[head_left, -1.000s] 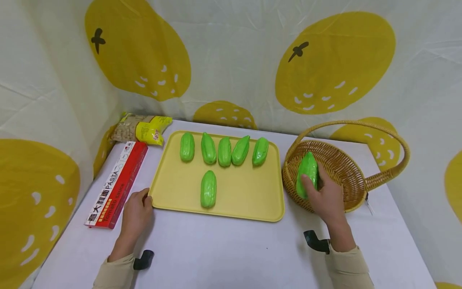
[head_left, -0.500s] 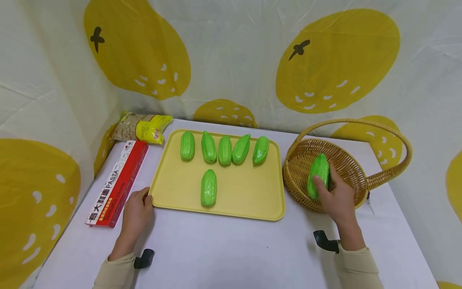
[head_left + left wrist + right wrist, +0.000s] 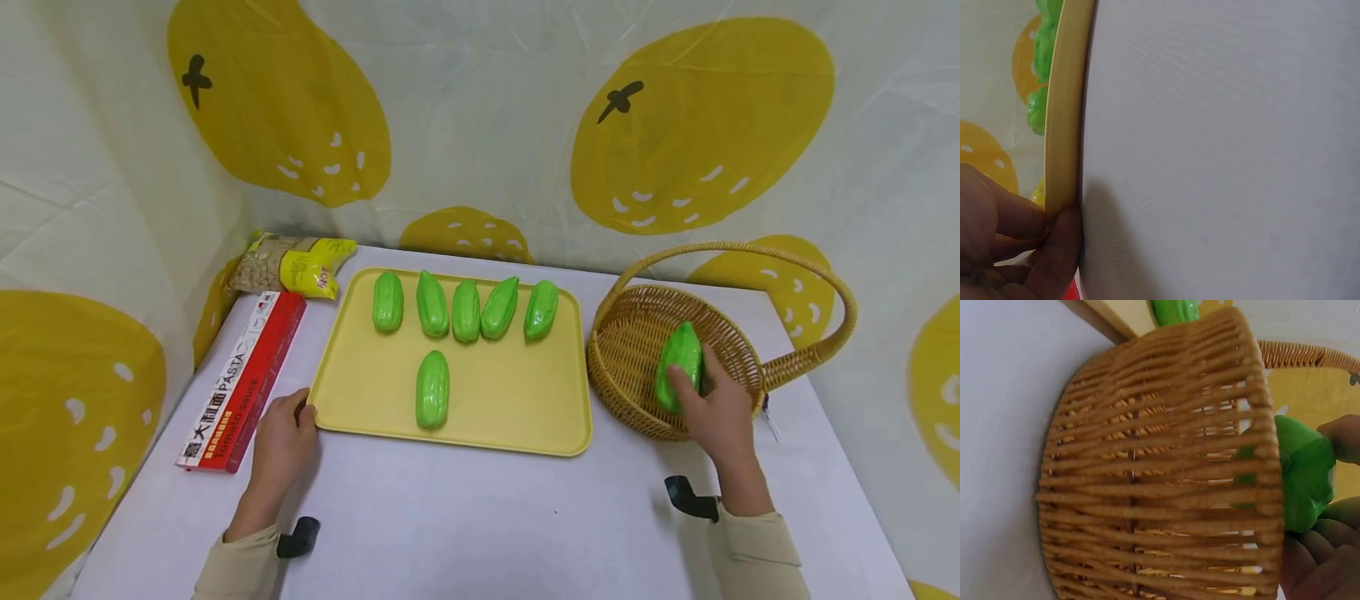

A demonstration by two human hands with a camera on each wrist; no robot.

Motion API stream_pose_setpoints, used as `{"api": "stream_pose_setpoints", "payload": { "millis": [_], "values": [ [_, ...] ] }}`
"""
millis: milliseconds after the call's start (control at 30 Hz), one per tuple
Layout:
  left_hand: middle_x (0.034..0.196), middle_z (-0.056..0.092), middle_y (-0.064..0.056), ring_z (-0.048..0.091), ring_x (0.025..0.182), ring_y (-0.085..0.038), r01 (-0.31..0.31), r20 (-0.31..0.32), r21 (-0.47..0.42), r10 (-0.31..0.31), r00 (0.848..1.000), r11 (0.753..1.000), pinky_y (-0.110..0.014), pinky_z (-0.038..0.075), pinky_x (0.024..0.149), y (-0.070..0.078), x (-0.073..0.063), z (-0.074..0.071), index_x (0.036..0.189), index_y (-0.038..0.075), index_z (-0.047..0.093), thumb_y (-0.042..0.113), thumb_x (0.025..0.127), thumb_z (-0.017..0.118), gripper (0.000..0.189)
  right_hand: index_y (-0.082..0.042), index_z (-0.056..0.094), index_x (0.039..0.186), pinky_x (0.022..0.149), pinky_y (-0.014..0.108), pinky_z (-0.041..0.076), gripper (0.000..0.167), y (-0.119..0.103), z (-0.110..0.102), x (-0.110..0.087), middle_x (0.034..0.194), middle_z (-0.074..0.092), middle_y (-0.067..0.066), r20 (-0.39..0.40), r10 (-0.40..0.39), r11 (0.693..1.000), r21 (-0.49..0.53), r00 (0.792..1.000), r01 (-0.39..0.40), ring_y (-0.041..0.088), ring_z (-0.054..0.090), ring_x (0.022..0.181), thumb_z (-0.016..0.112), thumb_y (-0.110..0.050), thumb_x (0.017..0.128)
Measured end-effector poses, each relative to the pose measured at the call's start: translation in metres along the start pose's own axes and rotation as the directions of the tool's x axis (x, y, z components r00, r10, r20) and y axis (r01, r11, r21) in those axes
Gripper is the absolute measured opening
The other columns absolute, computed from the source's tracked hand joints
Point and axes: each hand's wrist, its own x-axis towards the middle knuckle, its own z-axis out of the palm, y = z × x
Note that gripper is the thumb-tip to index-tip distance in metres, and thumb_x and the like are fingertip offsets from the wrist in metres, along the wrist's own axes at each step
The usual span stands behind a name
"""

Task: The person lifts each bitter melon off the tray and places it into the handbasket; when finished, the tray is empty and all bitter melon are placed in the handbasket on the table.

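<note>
My right hand [image 3: 716, 417] grips a glossy green ridged gourd [image 3: 679, 367], thumb on one side and fingers on the other. It is held at the mouth of a round wicker basket [image 3: 622, 367], near its right side; in the right wrist view the gourd [image 3: 1304, 475] shows partly behind the rim. My left hand [image 3: 283, 437] pinches the near left corner of a yellow tray [image 3: 510, 408] between thumb and finger. On the tray, several similar gourds [image 3: 466, 311] lie in a row along the back, and a single gourd [image 3: 432, 390] lies in front of them.
A red and white pasta box [image 3: 243, 383] lies left of the tray. Behind it is a yellow snack bag [image 3: 300, 264]. The basket's tall handle [image 3: 750, 247] arches over its far and right sides. White cloth [image 3: 480, 517] covers the table, with a patterned curtain [image 3: 480, 125] around it.
My right hand has carried the gourd to the right across the basket, from its left side toward its right side. The left hand stays at the tray corner.
</note>
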Motion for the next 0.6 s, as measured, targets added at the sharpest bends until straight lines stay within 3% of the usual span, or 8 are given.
{"api": "stream_pose_setpoints", "payload": {
  "millis": [167,233,300,333,600],
  "values": [
    [0.131,0.057,-0.032,0.055,0.122,-0.047,0.042,0.028,0.001,-0.042,0.999,0.999,-0.060,0.048,0.106,0.003,0.000,0.000,0.143,-0.010,0.051,0.008,0.103,0.049,0.043,-0.004,0.028,0.160,0.078,0.027,0.056,0.069,0.008,-0.003,0.004,0.134,0.057,0.037,0.012,0.018,1.000,-0.001,1.000,-0.018,0.042,0.059,0.109,0.053,-0.037,0.105],
    [0.131,0.057,-0.032,0.055,0.122,-0.046,0.051,0.035,0.006,-0.051,0.998,0.999,-0.059,0.049,0.105,0.003,0.000,0.000,0.144,-0.009,0.050,0.009,0.104,0.049,0.044,-0.004,0.026,0.161,0.087,0.047,0.058,0.070,0.009,-0.004,0.006,0.138,0.054,0.038,0.026,0.036,0.999,0.007,0.999,-0.037,0.044,0.058,0.114,0.052,-0.038,0.105],
    [0.131,0.057,-0.032,0.056,0.121,-0.046,0.052,0.038,0.010,-0.052,0.998,0.999,-0.059,0.049,0.105,0.004,0.000,0.000,0.144,-0.009,0.050,0.010,0.104,0.049,0.044,-0.003,0.022,0.161,0.095,0.065,0.051,0.072,0.010,-0.005,0.007,0.143,0.049,0.039,0.052,0.057,0.998,0.011,0.997,-0.057,0.047,0.055,0.119,0.050,-0.039,0.106],
    [0.131,0.057,-0.032,0.055,0.121,-0.046,0.052,0.040,0.011,-0.052,0.998,0.999,-0.059,0.049,0.105,0.004,0.000,0.000,0.144,-0.009,0.050,0.010,0.104,0.049,0.044,-0.003,0.021,0.162,0.097,0.067,0.049,0.072,0.010,-0.006,0.008,0.145,0.047,0.040,0.068,0.068,0.997,0.014,0.995,-0.069,0.048,0.053,0.121,0.050,-0.039,0.106],
    [0.131,0.058,-0.032,0.055,0.121,-0.046,0.048,0.033,0.007,-0.048,0.998,0.999,-0.060,0.048,0.105,0.003,-0.001,-0.001,0.143,-0.009,0.051,0.009,0.104,0.049,0.044,0.003,0.024,0.159,0.086,0.059,0.049,0.076,0.020,-0.007,0.022,0.141,0.047,0.041,0.159,0.116,0.993,-0.039,0.980,-0.111,0.048,0.051,0.112,0.049,-0.044,0.106]
  ]
}}
